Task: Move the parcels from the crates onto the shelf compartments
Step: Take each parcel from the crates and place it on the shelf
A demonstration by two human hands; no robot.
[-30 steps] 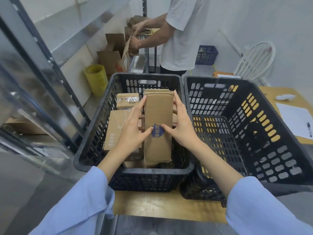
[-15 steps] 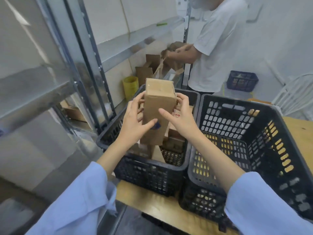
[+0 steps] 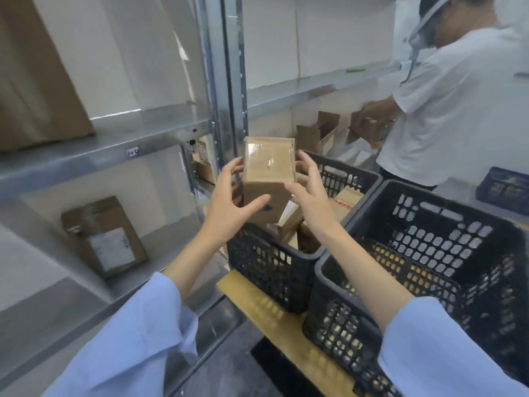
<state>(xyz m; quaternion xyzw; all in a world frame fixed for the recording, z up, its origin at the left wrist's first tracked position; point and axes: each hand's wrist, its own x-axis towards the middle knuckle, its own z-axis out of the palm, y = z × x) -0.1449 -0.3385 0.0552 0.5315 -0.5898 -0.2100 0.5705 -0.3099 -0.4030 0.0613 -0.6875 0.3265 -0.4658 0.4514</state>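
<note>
Little writing can be read: the parcel (image 3: pixel 269 179) held at centre frame shows clear tape across its top face and the edge of a blue mark low on its near face, partly covered by a thumb and illegible. A small tag (image 3: pixel 133 151) on the metal shelf (image 3: pixel 86 159) edge is too blurred to read, as is the white label on another parcel (image 3: pixel 103 236) lying in the lower shelf compartment at left. A box in the left crate (image 3: pixel 274 262) carries red print, also unreadable. The left hand (image 3: pixel 229 204) grips the held parcel's left side, its thumb across the near face and its fingers (image 3: pixel 233 167) curled round the far edge. The right hand (image 3: pixel 312 199) holds the right side, thumb on the near edge and fingers spread behind. The parcel stands upright in the air above the left crate's far-left corner, just in front of the shelf upright. The right crate (image 3: pixel 429 253) touches the left one on a wooden surface (image 3: pixel 257 302). A large brown box (image 3: pixel 34 81) fills the upper left shelf; a person in a white shirt (image 3: pixel 458 110) handles cartons at upper right.
</note>
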